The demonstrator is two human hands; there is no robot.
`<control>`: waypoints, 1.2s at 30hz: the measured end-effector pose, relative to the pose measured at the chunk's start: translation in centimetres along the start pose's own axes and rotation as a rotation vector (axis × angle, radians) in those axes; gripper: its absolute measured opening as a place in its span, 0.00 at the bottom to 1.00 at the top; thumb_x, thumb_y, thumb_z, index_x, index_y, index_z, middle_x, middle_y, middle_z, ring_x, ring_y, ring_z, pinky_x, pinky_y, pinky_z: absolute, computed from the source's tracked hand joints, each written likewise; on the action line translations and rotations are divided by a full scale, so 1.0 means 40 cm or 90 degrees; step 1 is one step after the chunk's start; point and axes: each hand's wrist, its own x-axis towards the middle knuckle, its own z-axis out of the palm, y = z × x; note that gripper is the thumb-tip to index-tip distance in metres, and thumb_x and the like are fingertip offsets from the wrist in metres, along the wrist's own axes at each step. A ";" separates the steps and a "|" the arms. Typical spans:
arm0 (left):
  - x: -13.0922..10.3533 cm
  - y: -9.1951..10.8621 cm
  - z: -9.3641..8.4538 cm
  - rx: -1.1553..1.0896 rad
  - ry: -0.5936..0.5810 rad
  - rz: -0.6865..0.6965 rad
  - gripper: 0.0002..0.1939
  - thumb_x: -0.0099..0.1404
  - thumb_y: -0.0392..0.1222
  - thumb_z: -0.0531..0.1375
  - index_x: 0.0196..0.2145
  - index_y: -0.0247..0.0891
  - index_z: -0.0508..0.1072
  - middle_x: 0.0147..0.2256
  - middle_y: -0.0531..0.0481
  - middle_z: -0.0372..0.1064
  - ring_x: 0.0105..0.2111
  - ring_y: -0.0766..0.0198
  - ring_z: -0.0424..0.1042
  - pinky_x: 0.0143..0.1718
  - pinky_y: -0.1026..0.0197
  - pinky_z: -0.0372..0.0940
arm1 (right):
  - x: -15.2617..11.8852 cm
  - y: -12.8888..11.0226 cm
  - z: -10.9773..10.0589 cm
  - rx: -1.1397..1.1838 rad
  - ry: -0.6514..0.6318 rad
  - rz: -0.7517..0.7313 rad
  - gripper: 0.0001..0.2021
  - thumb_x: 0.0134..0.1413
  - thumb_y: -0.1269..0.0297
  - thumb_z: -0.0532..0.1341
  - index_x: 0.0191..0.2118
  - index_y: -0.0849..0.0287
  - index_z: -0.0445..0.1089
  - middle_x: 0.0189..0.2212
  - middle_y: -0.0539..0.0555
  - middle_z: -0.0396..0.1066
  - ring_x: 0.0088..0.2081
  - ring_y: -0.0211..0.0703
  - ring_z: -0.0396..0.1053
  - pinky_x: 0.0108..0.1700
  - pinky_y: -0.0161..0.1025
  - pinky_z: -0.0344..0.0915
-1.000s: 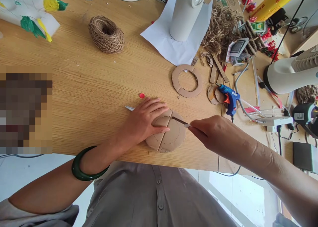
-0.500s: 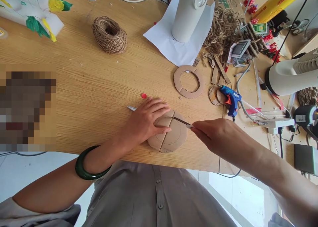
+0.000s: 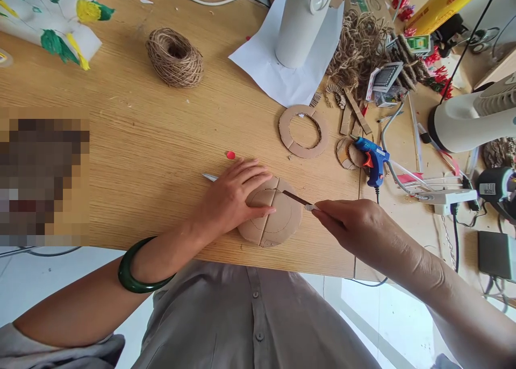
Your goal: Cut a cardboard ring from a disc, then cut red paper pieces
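Observation:
A round cardboard disc [image 3: 287,218] lies near the table's front edge, with a circle drawn inside it and a crease across it. My left hand [image 3: 238,192] rests flat on its left part, fingers stretched and thumb apart. My right hand [image 3: 342,218] is closed around a craft knife [image 3: 297,198], whose dark blade points left with its tip at the drawn line, right of the crease. Most of the knife's handle is hidden in my fist. From behind my left fingers a pointed metal tip [image 3: 209,177] sticks out; the rest of it is covered.
Beyond the disc lie a cardboard ring [image 3: 287,129] and a small red disc [image 3: 230,155]. A blue glue gun [image 3: 374,159] sits to the right near a white power strip [image 3: 447,199]. Farther back are a twine ball [image 3: 175,59] and a white bottle [image 3: 296,35] on paper [image 3: 258,54].
The knife tip has shifted slightly right along the drawn line, and my right hand has dropped a little. My left hand stays on the disc. The whole view has moved slightly.

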 end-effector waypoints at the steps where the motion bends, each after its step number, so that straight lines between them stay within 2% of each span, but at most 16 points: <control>1: 0.001 0.000 0.000 -0.001 -0.002 -0.002 0.31 0.60 0.56 0.66 0.56 0.37 0.70 0.54 0.42 0.72 0.60 0.48 0.64 0.63 0.42 0.60 | 0.000 0.001 -0.001 -0.003 -0.001 -0.003 0.20 0.68 0.57 0.49 0.24 0.58 0.58 0.17 0.46 0.52 0.21 0.34 0.50 0.27 0.38 0.44; 7: 0.005 0.002 -0.002 -0.007 -0.004 -0.003 0.30 0.59 0.54 0.67 0.55 0.37 0.70 0.54 0.42 0.72 0.60 0.48 0.64 0.63 0.43 0.60 | 0.002 0.004 -0.002 -0.032 0.001 -0.011 0.20 0.69 0.57 0.48 0.25 0.58 0.63 0.18 0.48 0.58 0.22 0.35 0.54 0.27 0.38 0.45; 15: 0.006 0.006 -0.003 -0.006 -0.009 -0.007 0.29 0.60 0.53 0.67 0.55 0.37 0.70 0.53 0.43 0.72 0.60 0.48 0.64 0.63 0.42 0.60 | 0.008 0.001 -0.012 -0.047 -0.006 -0.048 0.20 0.69 0.60 0.48 0.25 0.58 0.63 0.17 0.48 0.58 0.20 0.34 0.52 0.26 0.38 0.43; 22: 0.006 0.006 -0.002 -0.002 -0.016 -0.003 0.29 0.60 0.52 0.67 0.55 0.36 0.69 0.54 0.41 0.71 0.60 0.47 0.63 0.62 0.40 0.60 | 0.057 -0.018 -0.056 -0.069 -0.122 0.002 0.19 0.65 0.63 0.52 0.21 0.57 0.54 0.15 0.45 0.48 0.20 0.33 0.45 0.26 0.38 0.43; 28: 0.003 0.001 0.001 0.004 -0.021 -0.002 0.30 0.59 0.53 0.67 0.55 0.35 0.70 0.54 0.42 0.72 0.60 0.48 0.63 0.64 0.41 0.59 | 0.091 -0.036 -0.049 -0.105 -0.160 0.019 0.19 0.64 0.65 0.55 0.21 0.58 0.54 0.15 0.44 0.46 0.20 0.33 0.42 0.26 0.38 0.41; 32: 0.003 -0.001 0.002 0.002 -0.016 -0.006 0.31 0.59 0.56 0.67 0.55 0.36 0.70 0.53 0.43 0.72 0.60 0.49 0.64 0.64 0.43 0.59 | 0.075 -0.024 -0.031 -0.080 -0.096 -0.002 0.18 0.65 0.65 0.53 0.21 0.58 0.58 0.15 0.44 0.49 0.20 0.33 0.42 0.26 0.38 0.41; 36: 0.004 0.002 -0.011 -0.023 0.003 -0.012 0.35 0.59 0.60 0.65 0.59 0.39 0.67 0.56 0.41 0.70 0.59 0.49 0.66 0.63 0.43 0.60 | 0.040 -0.008 -0.012 -0.106 0.002 -0.071 0.18 0.67 0.62 0.50 0.25 0.59 0.66 0.18 0.48 0.59 0.21 0.34 0.49 0.26 0.38 0.41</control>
